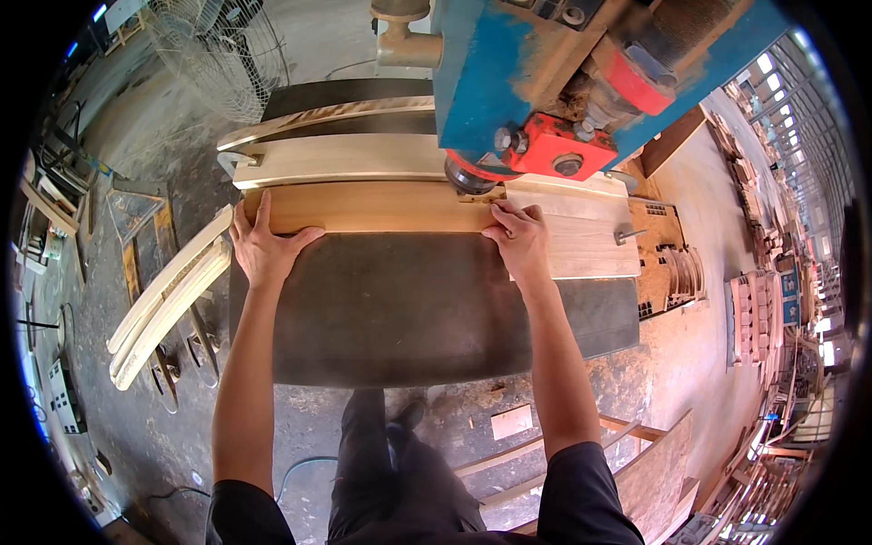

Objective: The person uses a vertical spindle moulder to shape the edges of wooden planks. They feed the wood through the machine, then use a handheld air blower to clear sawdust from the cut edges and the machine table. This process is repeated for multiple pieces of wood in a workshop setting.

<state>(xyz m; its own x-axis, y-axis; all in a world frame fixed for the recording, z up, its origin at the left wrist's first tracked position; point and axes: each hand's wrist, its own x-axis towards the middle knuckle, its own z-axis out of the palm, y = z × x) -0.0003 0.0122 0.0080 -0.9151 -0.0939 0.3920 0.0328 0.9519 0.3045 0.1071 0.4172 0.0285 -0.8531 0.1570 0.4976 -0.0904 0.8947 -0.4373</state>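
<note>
A flat, honey-coloured wooden board (381,207) lies crosswise on the dark machine table (391,309). My left hand (263,245) grips its left end, with the thumb along the near edge and fingers over the end. My right hand (520,236) holds its right end, fingers bent over it. Just beyond that right end hangs a round, dark-and-red tool head (474,173) under a blue machine (481,82). Pale wooden guide boards (354,156) lie against the far side of the held board, and another pale board (581,241) sits to the right of my right hand.
Metal clamps (241,162) fix the guide boards at both sides. A curved wooden strip (327,120) lies farther back. Curved wooden pieces (173,304) are stacked off the table's left edge. A caged fan (213,59) stands far left; wooden frames (636,463) lean near my right arm.
</note>
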